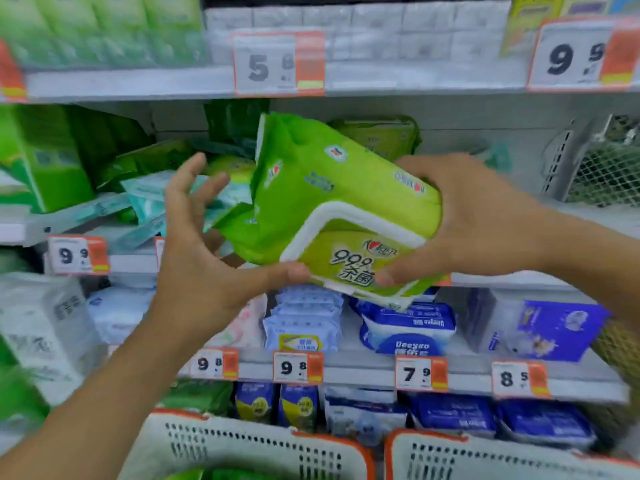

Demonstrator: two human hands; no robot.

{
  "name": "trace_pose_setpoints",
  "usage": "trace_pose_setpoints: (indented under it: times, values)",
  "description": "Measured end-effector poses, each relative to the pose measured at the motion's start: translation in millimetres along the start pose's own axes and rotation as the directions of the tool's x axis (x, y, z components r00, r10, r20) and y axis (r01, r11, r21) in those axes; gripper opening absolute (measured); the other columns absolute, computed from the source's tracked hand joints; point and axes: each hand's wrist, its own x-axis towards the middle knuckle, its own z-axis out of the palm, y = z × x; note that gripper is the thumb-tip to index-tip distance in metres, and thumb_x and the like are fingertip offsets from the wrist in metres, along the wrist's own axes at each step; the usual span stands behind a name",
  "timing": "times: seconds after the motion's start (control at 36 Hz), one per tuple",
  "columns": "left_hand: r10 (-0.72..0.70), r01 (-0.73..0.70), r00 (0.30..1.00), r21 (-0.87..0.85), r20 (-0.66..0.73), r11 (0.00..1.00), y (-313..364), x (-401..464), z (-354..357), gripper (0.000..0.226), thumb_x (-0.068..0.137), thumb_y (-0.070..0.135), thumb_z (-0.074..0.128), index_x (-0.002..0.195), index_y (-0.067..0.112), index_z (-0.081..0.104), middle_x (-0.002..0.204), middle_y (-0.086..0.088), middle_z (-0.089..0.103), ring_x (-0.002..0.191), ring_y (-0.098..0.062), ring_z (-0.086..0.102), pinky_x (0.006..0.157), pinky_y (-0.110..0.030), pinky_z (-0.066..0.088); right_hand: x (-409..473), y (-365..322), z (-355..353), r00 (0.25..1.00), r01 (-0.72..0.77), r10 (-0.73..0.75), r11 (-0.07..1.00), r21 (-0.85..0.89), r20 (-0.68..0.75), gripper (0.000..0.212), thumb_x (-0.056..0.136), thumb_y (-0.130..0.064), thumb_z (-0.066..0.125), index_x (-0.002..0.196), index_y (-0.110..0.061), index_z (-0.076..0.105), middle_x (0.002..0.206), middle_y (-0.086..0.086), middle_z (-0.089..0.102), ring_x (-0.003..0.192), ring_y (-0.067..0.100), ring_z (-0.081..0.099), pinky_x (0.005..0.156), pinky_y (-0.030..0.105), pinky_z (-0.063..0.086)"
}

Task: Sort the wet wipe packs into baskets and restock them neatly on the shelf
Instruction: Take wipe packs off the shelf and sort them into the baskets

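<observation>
At left of the frame, green boxes [45, 157] sit on the shelf [131, 263] above a 9.9 price tag [78, 254], while the left hand [197, 244] — fingers spread, thumb under the near edge — steadies a green wet wipe pack [332, 188] at centre frame, in front of the middle shelf. The right hand [460, 216] grips the pack's right end, fingers curled over it — below, two white baskets [242, 448] with orange rims line the bottom edge.
</observation>
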Motion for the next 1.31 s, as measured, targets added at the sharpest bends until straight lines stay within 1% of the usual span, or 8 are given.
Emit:
trace_pose_setpoints:
  times: [0.17, 0.53, 0.64, 0.78, 0.92, 1.0, 1.17, 1.31]
  values:
    - [-0.554, 0.593, 0.779, -0.059, 0.294, 0.803, -6.2, -72.1, -36.9, 0.080, 0.033, 0.043, 0.095, 0.108, 0.030, 0.069, 0.107, -0.003, 0.075, 0.080, -0.024, 0.075, 0.058, -0.037, 0.061, -18.8, -1.5, 59.4, 0.759, -0.465, 0.183, 0.824, 0.323, 0.624, 0.044, 0.058, -0.026, 0.091, 0.096, -0.013, 0.073, 0.097, 0.004, 0.078, 0.090, 0.024, 0.075, 0.079, 0.036, 0.062]
    - [-0.850, 0.797, 0.525, 0.321, 0.049, 0.511, -32.4, -120.5, -103.6, 0.066, 0.067, 0.037, 0.089, 0.124, 0.025, 0.060, 0.106, 0.001, 0.071, 0.089, -0.018, 0.072, 0.061, -0.031, 0.058, -42.2, -5.3, 202.3, 0.662, -0.612, 0.207, 0.704, 0.360, 0.721, 0.054, 0.077, -0.049, 0.080, 0.123, -0.023, 0.068, 0.126, -0.002, 0.070, 0.112, 0.010, 0.066, 0.098, 0.033, 0.053]
    - [-0.662, 0.566, 0.709, 0.756, -0.242, 0.330, -50.2, -96.7, -98.4, 0.057, 0.076, 0.052, 0.076, 0.117, 0.014, 0.066, 0.110, -0.004, 0.070, 0.107, -0.025, 0.065, 0.080, -0.030, 0.049, -37.7, 6.9, 231.2, 0.847, -0.443, 0.304, 0.858, 0.261, 0.436, 0.023, 0.096, -0.021, 0.063, 0.112, -0.005, 0.068, 0.104, 0.012, 0.070, 0.083, 0.017, 0.060, 0.073, 0.034, 0.054]
    - [-0.228, -0.016, 0.955, 0.800, 0.189, 0.599, -33.1, -16.5, -19.1, 0.073, 0.080, 0.058, 0.070, 0.142, 0.031, 0.043, 0.143, 0.004, 0.048, 0.129, -0.019, 0.047, 0.103, -0.030, 0.039, 15.4, 28.8, 152.2, 0.943, -0.209, 0.323, 0.766, 0.608, -0.084, 0.031, 0.093, 0.006, 0.056, 0.104, -0.023, 0.060, 0.096, 0.001, 0.063, 0.078, 0.017, 0.061, 0.065, 0.036, 0.055]
    - [-0.462, -0.416, 0.749, 0.879, 0.476, 0.231, -48.3, 79.3, 31.6, 0.106, 0.071, 0.080, 0.061, 0.156, 0.034, 0.018, 0.161, 0.000, 0.027, 0.147, -0.025, 0.027, 0.119, -0.041, 0.027, 72.9, 82.5, 68.7, 0.874, -0.184, 0.349, 0.882, 0.435, -0.337, 0.068, 0.077, -0.004, 0.080, 0.134, -0.020, 0.046, 0.111, 0.000, 0.059, 0.091, 0.014, 0.062, 0.082, 0.031, 0.055]
    - [-0.632, -0.388, 0.619, 0.881, 0.467, 0.272, -71.9, 111.3, 45.7, 0.107, 0.064, 0.080, 0.069, 0.152, 0.033, 0.031, 0.150, 0.001, 0.047, 0.133, -0.022, 0.047, 0.110, -0.036, 0.039, 110.5, 122.9, 45.2, 0.832, -0.336, 0.478, 0.838, 0.430, -0.281, 0.097, 0.061, -0.032, 0.093, 0.142, -0.022, 0.040, 0.125, -0.003, 0.058, 0.106, 0.015, 0.061, 0.094, 0.037, 0.053]
    - [-0.669, -0.436, 0.579, 0.870, 0.467, 0.229, -88.1, 132.5, 52.4, 0.123, 0.052, 0.084, 0.072, 0.155, 0.038, 0.024, 0.149, 0.005, 0.045, 0.134, -0.021, 0.045, 0.109, -0.032, 0.039, 177.0, 161.1, 2.9, 0.678, -0.380, 0.735, 0.360, 0.852, -0.008, 0.050, 0.081, -0.062, 0.069, 0.119, -0.032, 0.055, 0.109, -0.003, 0.058, 0.090, 0.021, 0.057, 0.092, 0.041, 0.052]
    - [-0.682, -0.430, 0.569, 0.873, 0.459, 0.229, -87.7, 137.4, 54.4, 0.125, 0.049, 0.082, 0.075, 0.154, 0.045, 0.019, 0.151, 0.007, 0.042, 0.136, -0.020, 0.042, 0.112, -0.034, 0.037, 211.9, 200.8, -0.8, 0.788, -0.386, 0.605, 0.630, 0.673, -0.114, 0.087, 0.075, -0.040, 0.085, 0.147, -0.027, 0.038, 0.142, 0.003, 0.054, 0.119, 0.024, 0.060, 0.096, 0.037, 0.049]
